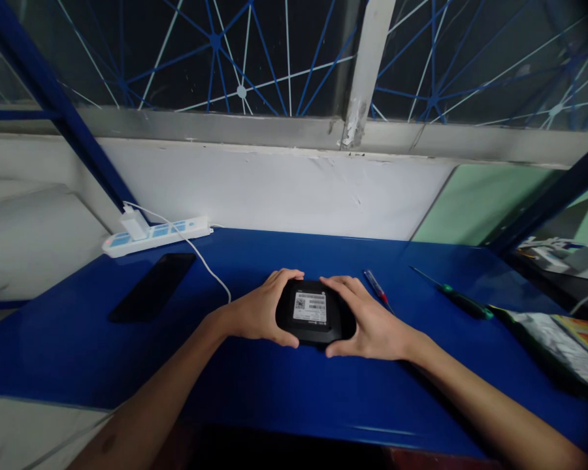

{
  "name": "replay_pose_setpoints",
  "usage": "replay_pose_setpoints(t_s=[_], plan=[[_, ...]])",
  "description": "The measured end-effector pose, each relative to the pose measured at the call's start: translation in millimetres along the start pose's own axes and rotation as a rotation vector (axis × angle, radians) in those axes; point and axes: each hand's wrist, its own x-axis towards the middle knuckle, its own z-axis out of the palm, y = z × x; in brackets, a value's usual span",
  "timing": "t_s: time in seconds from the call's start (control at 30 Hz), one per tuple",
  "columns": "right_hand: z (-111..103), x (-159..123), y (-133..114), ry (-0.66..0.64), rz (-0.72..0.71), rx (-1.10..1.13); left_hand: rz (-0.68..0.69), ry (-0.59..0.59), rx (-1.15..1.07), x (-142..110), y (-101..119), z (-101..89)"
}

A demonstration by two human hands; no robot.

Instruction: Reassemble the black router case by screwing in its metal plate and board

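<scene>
A small black box-shaped device (pixel 315 313) with a white barcode label on top rests on the blue table (pixel 274 391) in the middle of the view. My left hand (pixel 262 310) grips its left side, fingers curled over the far edge and thumb at the near edge. My right hand (pixel 370 320) clasps its right side the same way. Both hands are closed on the device.
A black phone (pixel 153 286) lies at left, wired by a white cable (pixel 203 261) to a charger in a white power strip (pixel 154 236). A red-tipped tool (pixel 376 288) and a green-handled screwdriver (pixel 458 300) lie at right. Foil packets (pixel 563 346) sit by the right edge.
</scene>
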Motion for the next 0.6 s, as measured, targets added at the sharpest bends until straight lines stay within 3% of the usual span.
replay_pose_setpoints(t_s=[0.3,0.6], plan=[[3.6,1.9,0.8,0.119,0.030,-0.027,-0.002,-0.012,0.000,0.2,-2.9,1.1],[2.6,1.4,2.4,0.073,-0.028,0.019,0.038,0.052,-0.032,-1.7,-0.6,3.1]])
